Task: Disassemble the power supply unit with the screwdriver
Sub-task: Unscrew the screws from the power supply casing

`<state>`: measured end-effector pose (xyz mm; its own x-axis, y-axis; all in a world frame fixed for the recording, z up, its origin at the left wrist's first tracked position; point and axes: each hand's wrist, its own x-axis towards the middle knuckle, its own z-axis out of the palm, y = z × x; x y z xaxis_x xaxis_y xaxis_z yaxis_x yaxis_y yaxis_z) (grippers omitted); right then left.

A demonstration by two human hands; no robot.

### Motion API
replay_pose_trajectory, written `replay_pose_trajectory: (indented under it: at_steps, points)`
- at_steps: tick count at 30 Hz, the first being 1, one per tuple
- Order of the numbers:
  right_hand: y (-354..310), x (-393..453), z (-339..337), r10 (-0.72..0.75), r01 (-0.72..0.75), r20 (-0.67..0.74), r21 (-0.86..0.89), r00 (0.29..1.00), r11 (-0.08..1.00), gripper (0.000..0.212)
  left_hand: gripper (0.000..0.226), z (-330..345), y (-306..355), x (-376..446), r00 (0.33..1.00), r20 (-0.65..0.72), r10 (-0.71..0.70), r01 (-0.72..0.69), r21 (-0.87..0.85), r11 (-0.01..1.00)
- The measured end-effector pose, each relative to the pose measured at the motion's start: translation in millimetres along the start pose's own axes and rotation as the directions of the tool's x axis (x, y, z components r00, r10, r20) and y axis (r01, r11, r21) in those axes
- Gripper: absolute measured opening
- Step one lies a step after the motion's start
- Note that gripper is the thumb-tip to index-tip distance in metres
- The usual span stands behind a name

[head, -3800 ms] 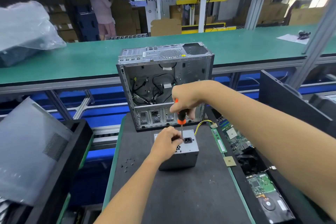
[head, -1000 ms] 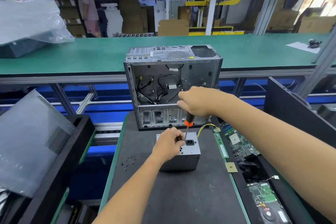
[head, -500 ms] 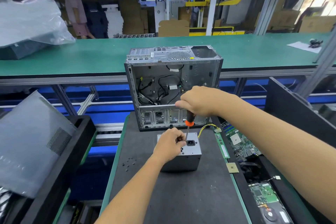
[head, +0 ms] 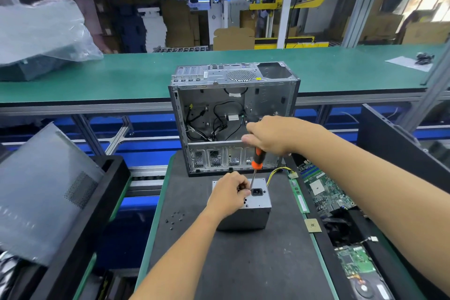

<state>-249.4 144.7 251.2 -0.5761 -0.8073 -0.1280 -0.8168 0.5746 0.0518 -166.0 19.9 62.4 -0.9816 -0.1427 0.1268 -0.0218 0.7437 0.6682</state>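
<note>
The right hand (head: 270, 136) is gripping the screwdriver (head: 255, 165), working a screw on the power supply unit (head: 253, 212) sitting on the mat (head: 243, 263); the left hand (head: 229, 195) is seemingly pinching the shaft. Casing remains closed, so disassembly looks early.

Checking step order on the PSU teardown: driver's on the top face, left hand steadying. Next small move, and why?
Probably keep turning the screwdriver with the right hand. Its tip meets the top face of the power supply unit beside the black socket, the left hand braces the box, and no lifted screw shows there.
</note>
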Motion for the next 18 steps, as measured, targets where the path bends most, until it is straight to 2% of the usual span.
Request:
replay_pose_trajectory:
  at_steps: [2,5,8,10,13,15,16,18]
  points:
    - [2.5,1.0,0.4,-0.017,0.017,-0.006,0.033,1.0,0.999,0.033,0.026,0.8,-0.8,0.1,1.0,0.003,-0.004,0.004,0.001,1.0]
    - [1.4,-5.1,-0.6,-0.141,0.144,-0.027,0.212,0.99,0.967,0.019,0.029,0.9,-0.9,1.2,1.0,0.0,-0.002,0.002,0.007,1.0]
    - [-2.6,-7.5,-2.7,-0.229,0.233,-0.05,0.323,0.972,0.917,0.024,0.027,0.7,-0.4,2.0,1.0,0.002,0.002,-0.002,0.034,0.999]
    - [-7.8,-5.7,-3.0,-0.245,0.24,-0.024,0.309,0.969,0.92,0.02,0.029,0.7,0.1,1.9,1.0,0.0,0.007,-0.007,0.03,1.0]
    - [-15.7,-3.4,-2.1,-0.14,0.142,-0.023,0.246,0.99,0.959,0.014,0.032,0.6,1.7,0.8,1.0,0.002,0.001,-0.001,0.027,1.0]
    - [-18.1,-2.1,-3.0,-0.004,0.013,-0.058,0.144,0.998,0.99,0.046,0.031,0.8,2.3,0.2,1.0,0.002,0.004,-0.004,0.031,1.0]
    - [-17.9,-0.4,-3.4,0.054,-0.049,-0.075,0.065,0.996,0.997,0.055,0.03,0.9,2.6,-0.2,1.0,0.002,0.005,-0.005,0.031,1.0]
    - [-18.3,0.8,-5.2,0.083,-0.084,-0.072,-0.008,0.994,0.996,0.051,0.029,1.2,2.2,-0.3,1.0,0.003,0.004,-0.004,0.029,1.0]
